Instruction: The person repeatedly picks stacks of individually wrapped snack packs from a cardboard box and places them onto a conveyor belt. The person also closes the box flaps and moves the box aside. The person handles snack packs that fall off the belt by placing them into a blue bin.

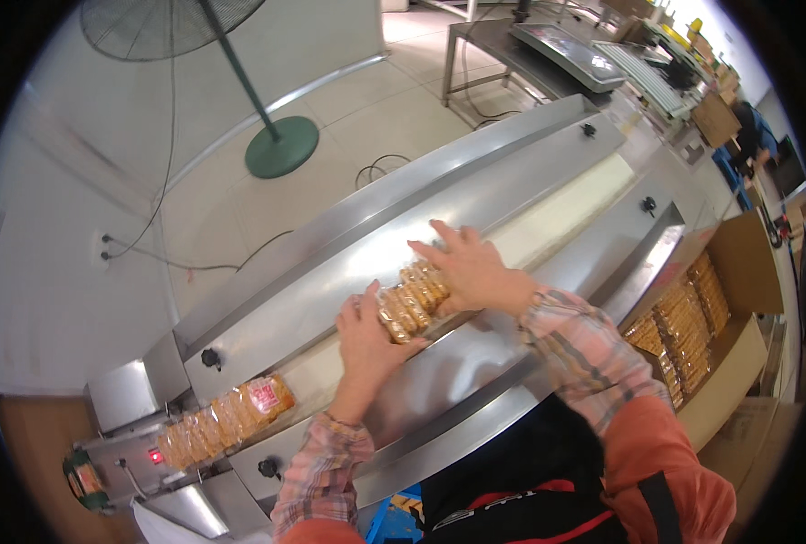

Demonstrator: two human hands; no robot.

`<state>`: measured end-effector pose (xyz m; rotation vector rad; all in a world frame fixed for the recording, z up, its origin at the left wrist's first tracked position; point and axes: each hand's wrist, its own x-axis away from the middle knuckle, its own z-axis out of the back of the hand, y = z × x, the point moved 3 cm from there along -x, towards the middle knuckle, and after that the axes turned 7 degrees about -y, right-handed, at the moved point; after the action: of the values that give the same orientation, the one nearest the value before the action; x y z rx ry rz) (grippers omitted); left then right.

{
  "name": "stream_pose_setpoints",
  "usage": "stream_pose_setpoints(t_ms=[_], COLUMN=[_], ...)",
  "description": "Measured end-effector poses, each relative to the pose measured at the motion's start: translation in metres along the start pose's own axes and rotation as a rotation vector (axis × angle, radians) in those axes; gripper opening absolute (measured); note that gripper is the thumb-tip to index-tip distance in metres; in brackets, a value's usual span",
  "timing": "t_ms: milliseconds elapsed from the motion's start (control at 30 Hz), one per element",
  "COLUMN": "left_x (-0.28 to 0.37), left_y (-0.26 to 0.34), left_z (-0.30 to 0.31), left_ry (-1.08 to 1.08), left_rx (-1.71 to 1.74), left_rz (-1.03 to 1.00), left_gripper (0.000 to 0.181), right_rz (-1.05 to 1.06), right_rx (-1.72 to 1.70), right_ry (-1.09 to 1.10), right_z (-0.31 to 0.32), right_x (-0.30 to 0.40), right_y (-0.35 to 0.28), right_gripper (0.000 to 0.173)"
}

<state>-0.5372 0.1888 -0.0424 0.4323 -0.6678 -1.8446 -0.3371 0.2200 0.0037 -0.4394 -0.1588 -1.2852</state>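
Observation:
My left hand [365,343] and my right hand [474,272] grip opposite ends of a short row of clear-wrapped golden snack pieces [411,304]. The row stands on edge over the pale conveyor belt [314,367], between sloping stainless-steel side plates. My palms hide parts of its ends. Farther down the belt, at lower left, a longer row of wrapped snack pieces [219,425] lies with its pieces leaning on each other. The piece at its near end bears a red-and-white label.
An open cardboard box [750,353] with packed snack rows stands at my right. Black knobs [210,358] stick up from the side plates. A green fan stand [282,146] is beyond the conveyor. A person [756,136] is at far right.

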Motion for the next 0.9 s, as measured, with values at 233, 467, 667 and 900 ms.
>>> stream_pose_setpoints(t_ms=[233,467,667,900], left_x=[0.015,0.106,0.095,0.062], left_y=[-0.029,0.038,0.080,0.332], left_z=[-0.001,-0.002,-0.006,-0.021], left_ry=[0.001,0.238,0.073,0.320], left_rx=[0.093,0.065,0.089,0.132], left_rz=[-0.254,-0.320,-0.383,-0.904], left_gripper=[0.097,0.096,0.093,0.104], right_rz=[0.079,0.088,-0.066,-0.340], right_rx=[-0.003,-0.011,-0.062,0.294], right_ry=[0.518,0.962,0.870,1.228], right_z=[-0.057,-0.047,-0.046,0.065], right_x=[0.040,0.164,0.212,0.413], right_y=[-0.004,-0.026,-0.010,0.078], right_gripper=[0.070,0.058,0.064,0.051])
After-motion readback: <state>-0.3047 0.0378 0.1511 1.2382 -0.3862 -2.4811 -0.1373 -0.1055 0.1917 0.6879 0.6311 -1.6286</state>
